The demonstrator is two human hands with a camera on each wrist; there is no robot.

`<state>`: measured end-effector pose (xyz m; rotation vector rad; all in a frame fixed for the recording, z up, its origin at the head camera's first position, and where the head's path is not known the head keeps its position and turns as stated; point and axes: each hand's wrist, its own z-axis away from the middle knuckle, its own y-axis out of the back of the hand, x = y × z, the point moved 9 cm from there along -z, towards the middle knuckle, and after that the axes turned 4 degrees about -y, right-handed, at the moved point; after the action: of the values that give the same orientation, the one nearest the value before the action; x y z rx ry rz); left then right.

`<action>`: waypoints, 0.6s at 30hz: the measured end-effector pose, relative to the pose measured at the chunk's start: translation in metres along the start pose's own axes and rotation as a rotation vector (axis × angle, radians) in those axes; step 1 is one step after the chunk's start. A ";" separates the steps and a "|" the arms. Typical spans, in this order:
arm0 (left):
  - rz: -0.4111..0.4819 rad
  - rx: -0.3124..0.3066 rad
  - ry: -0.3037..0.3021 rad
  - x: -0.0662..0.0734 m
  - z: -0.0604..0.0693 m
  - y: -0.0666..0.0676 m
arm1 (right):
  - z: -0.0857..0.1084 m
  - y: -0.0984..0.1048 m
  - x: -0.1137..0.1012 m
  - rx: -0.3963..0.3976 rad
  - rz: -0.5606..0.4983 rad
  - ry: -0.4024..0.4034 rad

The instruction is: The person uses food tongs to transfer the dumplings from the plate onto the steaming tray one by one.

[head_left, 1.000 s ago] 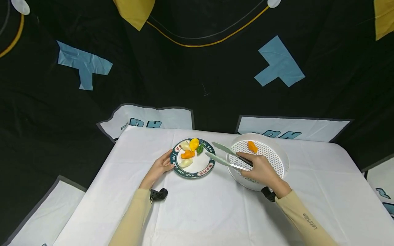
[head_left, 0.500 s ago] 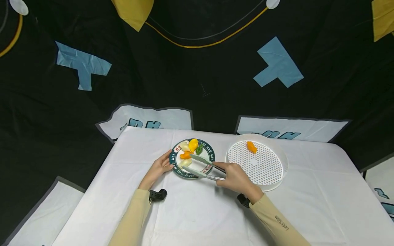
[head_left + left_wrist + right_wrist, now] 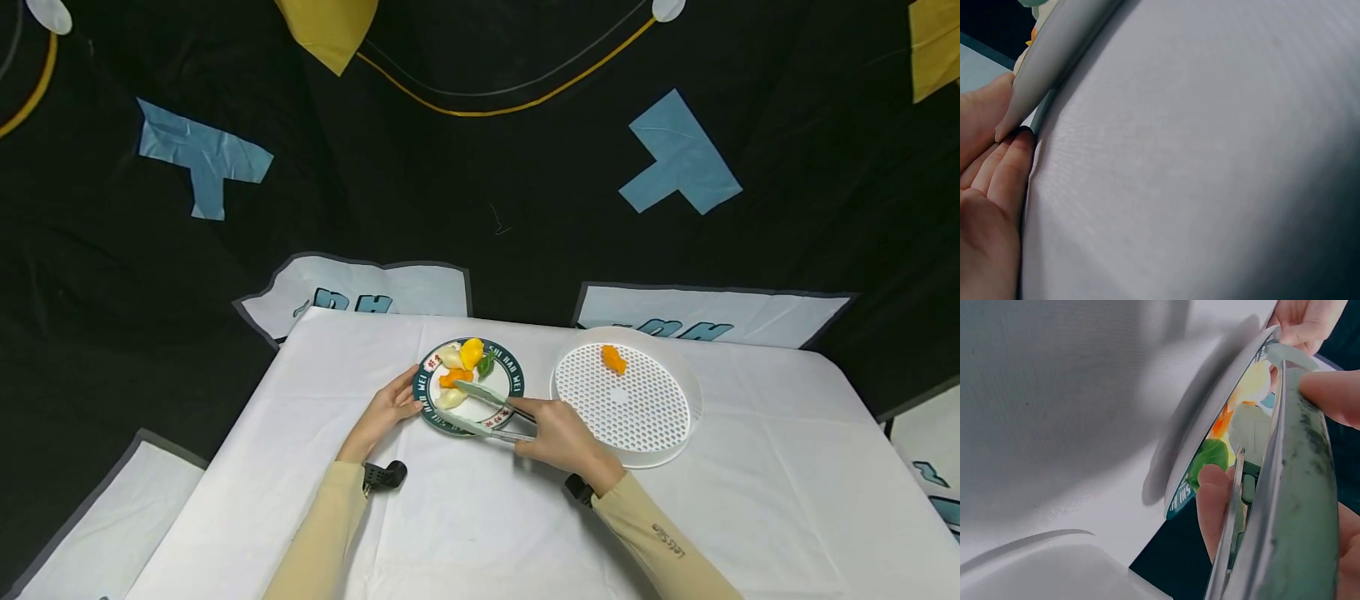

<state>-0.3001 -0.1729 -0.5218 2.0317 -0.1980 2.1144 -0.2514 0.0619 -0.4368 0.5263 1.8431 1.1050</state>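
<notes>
The left hand (image 3: 384, 411) grips the left rim of a green-bordered plate (image 3: 512, 367); in the left wrist view its thumb and fingers (image 3: 1009, 169) pinch that rim. On the plate lie an orange piece (image 3: 455, 377), a yellow piece (image 3: 472, 352), a green piece (image 3: 486, 365) and two pale pieces, the lower one (image 3: 451, 399) near the tongs. The right hand (image 3: 558, 433) holds tongs (image 3: 487, 393) with pale green tips, spread apart over the plate's lower part. In the right wrist view the tongs (image 3: 1300, 506) lie between thumb and fingers; whether their tips touch a piece, I cannot tell.
Right of the plate stands a round white container (image 3: 692, 392) with a perforated base, holding one orange piece (image 3: 613, 359). Both stand on a white-covered table (image 3: 480, 517). A black cloth backdrop (image 3: 450, 200) rises behind the far edge.
The right hand has carried the tongs left, from over the white container to over the plate's lower part. The left hand and the plate look almost unmoved.
</notes>
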 end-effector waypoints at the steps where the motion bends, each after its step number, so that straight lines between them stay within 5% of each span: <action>1: -0.003 -0.001 0.000 0.000 0.000 0.000 | 0.000 -0.001 0.000 -0.002 0.001 0.000; 18: -0.010 0.001 -0.001 0.001 0.001 0.001 | -0.003 -0.003 -0.007 0.028 0.084 0.059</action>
<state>-0.2991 -0.1736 -0.5210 2.0298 -0.1868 2.1082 -0.2502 0.0536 -0.4353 0.5976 1.9041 1.1631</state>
